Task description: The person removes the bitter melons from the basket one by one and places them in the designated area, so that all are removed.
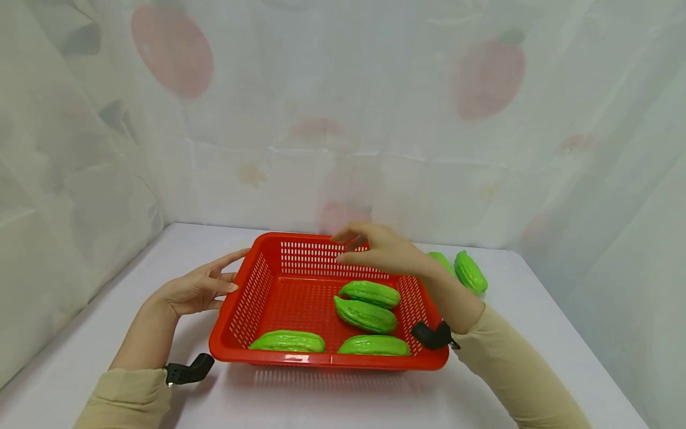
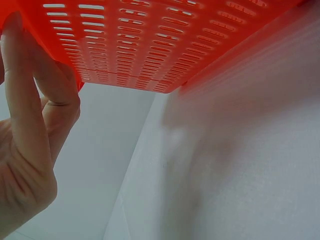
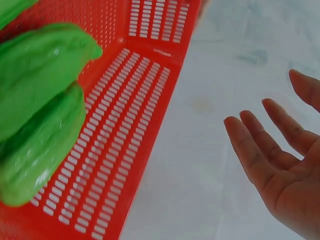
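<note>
A white table [image 1: 509, 286] bears a glossy red plastic basket [image 1: 332, 359], rectangular with rounded corners, slotted sloping walls, a finely perforated floor and a smooth, wide rim. The basket sits between the person's hands. At its left side, the left hand [image 1: 200, 289] has its fingers spread, touching the rim and outer wall. The right hand [image 1: 383, 247] hovers above the basket's far right part, fingers loosely bent, holding nothing. Inside lie four bright green, ridged bitter gourds [image 1: 366, 316]: two side by side towards the right, below the right hand, and two along the near wall. Two more gourds [image 1: 471, 273] lie outside, beyond the right forearm, one partly hidden.
</note>
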The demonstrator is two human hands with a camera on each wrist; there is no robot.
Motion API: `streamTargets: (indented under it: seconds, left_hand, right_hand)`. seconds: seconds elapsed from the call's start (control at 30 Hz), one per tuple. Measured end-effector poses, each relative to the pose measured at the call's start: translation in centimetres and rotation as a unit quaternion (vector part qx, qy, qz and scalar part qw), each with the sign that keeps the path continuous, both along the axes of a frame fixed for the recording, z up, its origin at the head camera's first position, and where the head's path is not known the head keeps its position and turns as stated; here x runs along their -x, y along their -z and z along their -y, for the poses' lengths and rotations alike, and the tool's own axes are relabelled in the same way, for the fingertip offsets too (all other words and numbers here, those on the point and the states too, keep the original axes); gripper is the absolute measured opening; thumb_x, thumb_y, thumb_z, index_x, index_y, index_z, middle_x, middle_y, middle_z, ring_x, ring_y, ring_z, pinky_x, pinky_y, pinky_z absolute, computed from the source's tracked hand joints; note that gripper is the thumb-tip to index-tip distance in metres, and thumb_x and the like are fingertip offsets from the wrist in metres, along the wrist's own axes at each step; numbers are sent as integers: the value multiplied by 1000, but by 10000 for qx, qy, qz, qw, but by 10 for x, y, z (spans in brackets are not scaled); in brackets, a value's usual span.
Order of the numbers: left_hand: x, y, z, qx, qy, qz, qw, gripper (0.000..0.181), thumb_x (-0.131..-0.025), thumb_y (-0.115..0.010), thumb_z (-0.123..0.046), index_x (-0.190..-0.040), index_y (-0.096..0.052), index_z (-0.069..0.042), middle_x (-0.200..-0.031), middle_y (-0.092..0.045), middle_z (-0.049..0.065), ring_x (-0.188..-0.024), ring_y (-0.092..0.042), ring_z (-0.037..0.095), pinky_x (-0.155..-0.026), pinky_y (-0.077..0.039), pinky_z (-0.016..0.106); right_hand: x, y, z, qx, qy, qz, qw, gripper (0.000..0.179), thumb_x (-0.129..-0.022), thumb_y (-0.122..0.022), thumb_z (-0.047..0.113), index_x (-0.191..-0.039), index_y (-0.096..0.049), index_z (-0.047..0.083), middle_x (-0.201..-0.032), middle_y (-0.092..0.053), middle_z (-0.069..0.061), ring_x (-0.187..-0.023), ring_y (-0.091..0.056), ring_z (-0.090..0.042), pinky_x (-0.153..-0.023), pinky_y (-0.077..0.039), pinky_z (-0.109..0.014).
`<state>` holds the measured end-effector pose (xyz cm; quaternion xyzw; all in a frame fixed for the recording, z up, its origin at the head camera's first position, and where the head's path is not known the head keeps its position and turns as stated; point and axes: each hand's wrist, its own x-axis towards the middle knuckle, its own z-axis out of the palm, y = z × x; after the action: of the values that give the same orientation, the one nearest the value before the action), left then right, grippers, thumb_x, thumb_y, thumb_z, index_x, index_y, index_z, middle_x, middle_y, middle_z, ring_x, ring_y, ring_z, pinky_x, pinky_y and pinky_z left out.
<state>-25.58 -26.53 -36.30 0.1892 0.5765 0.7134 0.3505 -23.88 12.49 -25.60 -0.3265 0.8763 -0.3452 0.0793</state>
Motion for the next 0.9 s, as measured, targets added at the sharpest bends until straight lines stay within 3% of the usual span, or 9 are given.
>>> streamTargets:
  seconds: [0.3, 0.63, 0.9]
  left_hand:
    - [1, 0, 0, -11, -15, 18, 10000, 77, -99, -44, 0, -158, -3, -24, -124, -67, -1, -103, -71, 13, -88, -60, 36]
    - [-2, 0, -1, 72, -128, 60, 9999, 79, -98, -46, -1, -159, 0, -24, -122, -68, -1, -103, -71, 13, -88, -60, 37]
    - [-1, 0, 0, -64, 1, 49, 10000, 79, -99, -44, 1, -159, 1, -24, -123, -68, 0, -104, -71, 14, -88, -60, 37]
  right_hand:
    - [5, 16, 32, -212, -705, 396, 9965, 38, -92, -68, 29, -128, -60, 20, -125, -65, 5, -111, -64, -14, -93, -54, -29]
    - [8, 36, 60, -48, -1345, 1405, 9809, 38, -91, -69, 25, -128, -62, 18, -129, -65, 3, -116, -63, -17, -93, -55, -24]
    - [13, 47, 70, -282, -1491, 1831, 9713, 39, -91, -70, 21, -128, -62, 16, -125, -66, 2, -114, -62, -12, -90, -55, -22]
